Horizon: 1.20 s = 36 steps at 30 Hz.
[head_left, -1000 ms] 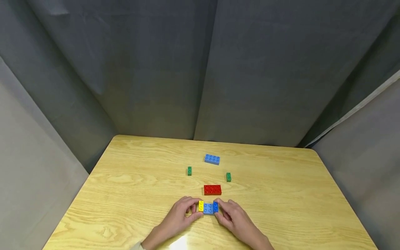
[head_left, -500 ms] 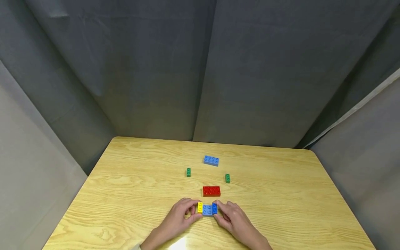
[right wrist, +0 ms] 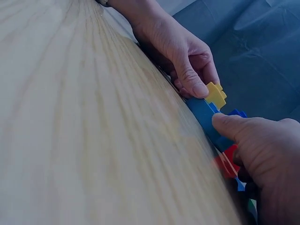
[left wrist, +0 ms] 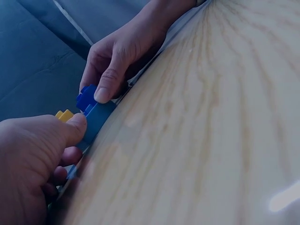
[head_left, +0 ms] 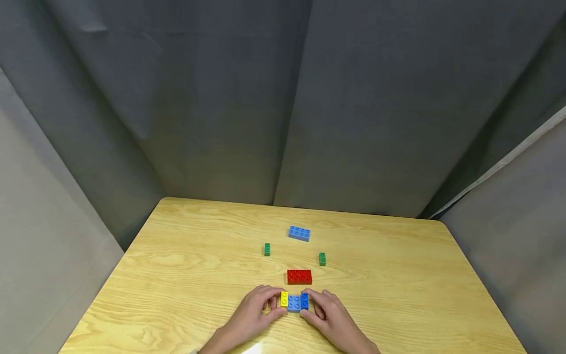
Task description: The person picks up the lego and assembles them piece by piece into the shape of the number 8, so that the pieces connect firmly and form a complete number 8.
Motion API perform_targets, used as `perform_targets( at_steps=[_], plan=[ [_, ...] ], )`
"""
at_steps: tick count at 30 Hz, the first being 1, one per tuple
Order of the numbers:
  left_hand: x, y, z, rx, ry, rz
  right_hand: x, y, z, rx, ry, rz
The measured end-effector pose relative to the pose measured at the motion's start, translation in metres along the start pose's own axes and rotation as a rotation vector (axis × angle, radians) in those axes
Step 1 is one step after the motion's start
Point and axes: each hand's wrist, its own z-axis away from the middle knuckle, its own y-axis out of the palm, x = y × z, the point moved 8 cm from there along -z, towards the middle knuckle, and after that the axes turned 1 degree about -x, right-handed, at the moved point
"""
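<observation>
A light blue toy brick (head_left: 294,303) lies on the table near its front, between both hands. On its left end sits a small yellow brick (head_left: 284,299), on its right end a small dark blue brick (head_left: 304,301). With thumb and fingers my left hand (head_left: 256,310) pinches the yellow brick at its near and far sides. My right hand (head_left: 330,314) pinches the dark blue brick the same way. In the right wrist view, the left thumb lies against the yellow brick (right wrist: 216,96). The left wrist view has the right thumb on the dark blue brick (left wrist: 86,97).
Just beyond the hands is a red brick (head_left: 299,277). Farther back are two small green bricks, one at left (head_left: 267,250) and one at right (head_left: 322,259). Another light blue brick (head_left: 299,233) lies farthest away. Grey curtains (head_left: 221,108) surround the wooden table (head_left: 398,275).
The head view has tilted slightly, so the whole scene sits a little lower. My right thumb has slid slightly left along the near side of the bricks. Both hands keep their hold.
</observation>
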Motion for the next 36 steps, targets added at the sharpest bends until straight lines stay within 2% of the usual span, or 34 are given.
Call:
perform_targets(
  at_steps=[8, 12, 14, 17, 22, 25, 29, 33, 36],
  plan=[
    [-0.002, -0.001, -0.007, -0.007, -0.008, -0.046, -0.006, -0.003, -0.005, -0.021, -0.001, 0.169],
    [-0.001, 0.001, -0.011, 0.049, -0.03, -0.075, -0.01, -0.002, -0.007, -0.004, 0.022, 0.198],
    [-0.004, 0.001, -0.012, 0.093, -0.015, -0.091, -0.01, -0.002, -0.008, -0.005, 0.02, 0.2],
    [-0.007, -0.001, -0.013, 0.135, 0.007, -0.046, -0.008, -0.003, -0.007, -0.028, 0.005, 0.176],
    [-0.007, -0.006, -0.017, 0.127, -0.003, 0.044, -0.009, -0.006, -0.005, -0.069, -0.002, 0.148],
    [-0.003, -0.006, -0.021, 0.133, -0.012, -0.007, -0.011, -0.004, -0.003, -0.066, 0.022, 0.14],
    [0.005, -0.006, -0.036, 0.124, -0.013, -0.082, -0.013, 0.0, -0.002, -0.061, 0.042, 0.121],
    [0.01, -0.003, -0.052, 0.108, -0.015, -0.136, -0.011, -0.001, -0.006, -0.074, 0.008, 0.109],
    [0.013, 0.001, -0.06, 0.106, -0.031, -0.17, -0.01, -0.004, -0.008, -0.083, -0.014, 0.08]
  ],
)
